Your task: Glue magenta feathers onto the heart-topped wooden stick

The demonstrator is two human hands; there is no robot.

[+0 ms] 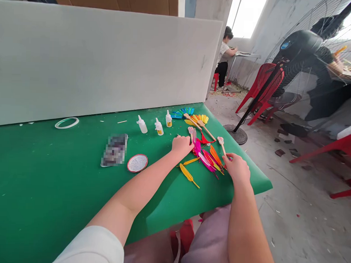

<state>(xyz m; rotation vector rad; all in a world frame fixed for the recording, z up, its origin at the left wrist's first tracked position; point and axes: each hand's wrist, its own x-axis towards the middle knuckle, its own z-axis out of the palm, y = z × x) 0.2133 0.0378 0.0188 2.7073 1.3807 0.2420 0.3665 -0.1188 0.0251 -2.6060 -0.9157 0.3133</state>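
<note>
A pile of coloured feathers (209,158) in pink, orange, yellow and red lies near the right end of the green table (47,180). My left hand (181,143) rests closed at the pile's left edge, fingers curled on a pink feather. At the pile's right edge, my right hand (236,167) is closed on the lower end of a wooden stick (222,145). One yellow feather (188,174) lies apart, nearer me. Two feather fans, one blue (182,113) and one yellow (199,119), lie behind with wooden handles.
Three small glue bottles (158,127) stand behind the feathers. A round lid (137,163), a flat packet (115,149) and a tape ring (66,122) lie to the left. A white board (103,56) walls the back. A standing fan (299,47), red chairs (265,86) and a seated person (225,56) are to the right.
</note>
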